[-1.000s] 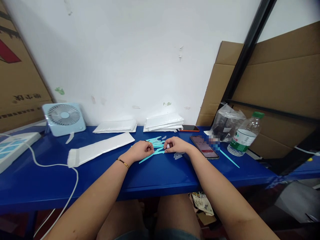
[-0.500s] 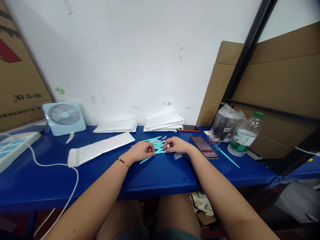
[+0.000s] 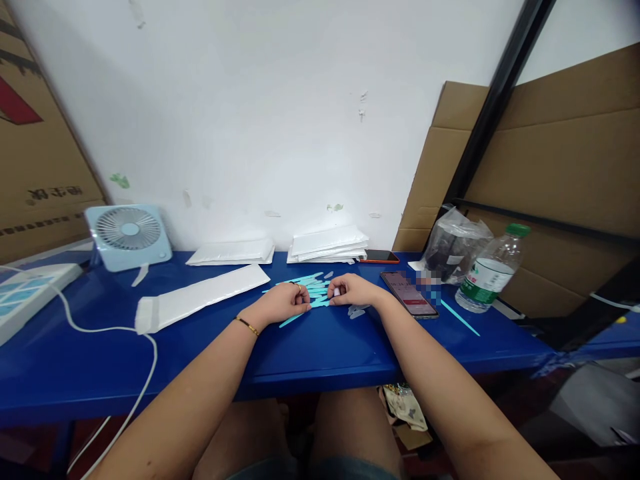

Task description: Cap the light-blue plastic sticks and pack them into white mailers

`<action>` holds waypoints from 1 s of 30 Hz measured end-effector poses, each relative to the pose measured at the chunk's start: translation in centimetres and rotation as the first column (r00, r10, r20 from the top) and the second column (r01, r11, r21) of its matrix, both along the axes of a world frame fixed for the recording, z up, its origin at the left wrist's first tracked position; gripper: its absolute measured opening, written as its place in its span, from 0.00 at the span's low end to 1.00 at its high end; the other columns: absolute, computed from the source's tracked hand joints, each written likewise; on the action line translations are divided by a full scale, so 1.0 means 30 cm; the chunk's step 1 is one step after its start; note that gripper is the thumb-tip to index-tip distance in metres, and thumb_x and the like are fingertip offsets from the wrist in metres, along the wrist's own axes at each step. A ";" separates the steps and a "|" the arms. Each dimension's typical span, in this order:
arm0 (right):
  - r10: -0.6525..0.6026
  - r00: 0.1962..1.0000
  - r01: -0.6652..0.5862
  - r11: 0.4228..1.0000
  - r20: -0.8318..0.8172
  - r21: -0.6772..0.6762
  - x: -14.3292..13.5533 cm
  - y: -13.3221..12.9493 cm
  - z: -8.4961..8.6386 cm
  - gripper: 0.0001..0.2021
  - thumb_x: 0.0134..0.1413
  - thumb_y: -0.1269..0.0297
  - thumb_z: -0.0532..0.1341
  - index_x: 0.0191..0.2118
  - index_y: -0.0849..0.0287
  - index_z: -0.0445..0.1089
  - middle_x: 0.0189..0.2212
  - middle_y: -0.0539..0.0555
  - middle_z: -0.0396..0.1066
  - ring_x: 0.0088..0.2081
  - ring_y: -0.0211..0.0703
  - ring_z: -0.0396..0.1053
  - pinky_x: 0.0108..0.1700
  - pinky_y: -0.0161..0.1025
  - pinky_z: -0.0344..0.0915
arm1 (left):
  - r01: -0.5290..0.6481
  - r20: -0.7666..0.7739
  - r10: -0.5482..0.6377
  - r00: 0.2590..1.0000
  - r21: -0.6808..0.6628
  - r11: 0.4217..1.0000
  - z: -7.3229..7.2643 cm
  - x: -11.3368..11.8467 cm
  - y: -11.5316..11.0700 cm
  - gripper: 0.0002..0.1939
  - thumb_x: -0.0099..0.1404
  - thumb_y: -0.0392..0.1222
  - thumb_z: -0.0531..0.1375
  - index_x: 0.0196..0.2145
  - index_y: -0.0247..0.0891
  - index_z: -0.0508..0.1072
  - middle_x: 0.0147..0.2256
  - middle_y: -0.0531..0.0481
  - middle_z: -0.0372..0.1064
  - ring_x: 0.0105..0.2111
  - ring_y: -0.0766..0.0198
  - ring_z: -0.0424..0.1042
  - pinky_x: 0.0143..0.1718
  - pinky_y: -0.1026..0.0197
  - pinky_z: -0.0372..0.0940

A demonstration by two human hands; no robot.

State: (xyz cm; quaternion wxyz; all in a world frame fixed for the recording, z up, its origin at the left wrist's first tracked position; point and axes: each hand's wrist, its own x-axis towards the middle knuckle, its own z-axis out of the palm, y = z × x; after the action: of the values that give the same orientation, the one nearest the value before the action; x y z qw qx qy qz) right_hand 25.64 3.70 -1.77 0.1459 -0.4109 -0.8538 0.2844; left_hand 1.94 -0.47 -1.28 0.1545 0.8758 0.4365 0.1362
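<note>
Several thin turquoise sticks (image 3: 315,291) lie in a loose pile on the blue table (image 3: 325,347). At the pile's left side, my left hand (image 3: 287,303) has its fingers curled, and its fingertips pinch the end of a turquoise stick that points toward the near left. My right hand (image 3: 347,291) is at the pile's right side with thumb and fingers closed; what lies between its fingertips is too small to make out. Small clear pieces (image 3: 357,311) rest beneath and beside my right hand.
Behind the pile are white padded envelopes (image 3: 327,244); another envelope (image 3: 200,299) lies left. A phone (image 3: 410,295), bottle (image 3: 486,273) and single turquoise stick (image 3: 460,317) are on the right. A small fan (image 3: 131,230) and white cable (image 3: 150,360) are on the left.
</note>
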 end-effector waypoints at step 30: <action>0.005 1.000 -0.005 1.000 0.005 0.019 -0.003 -0.011 0.009 0.13 0.40 0.60 0.64 0.34 0.61 0.72 0.25 0.49 0.66 0.27 0.34 0.62 0.27 0.30 0.58 | -0.003 -0.010 0.003 1.000 -0.001 1.000 -0.003 0.002 0.001 0.15 0.58 0.53 0.53 0.34 0.41 0.70 0.27 0.53 0.66 0.26 0.66 0.64 0.25 0.66 0.55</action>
State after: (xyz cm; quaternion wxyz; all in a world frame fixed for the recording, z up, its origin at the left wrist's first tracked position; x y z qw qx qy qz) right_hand 25.55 3.37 -1.50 0.1468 -0.4079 -0.8580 0.2753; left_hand 1.99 -0.45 -1.36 0.1525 0.8757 0.4387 0.1320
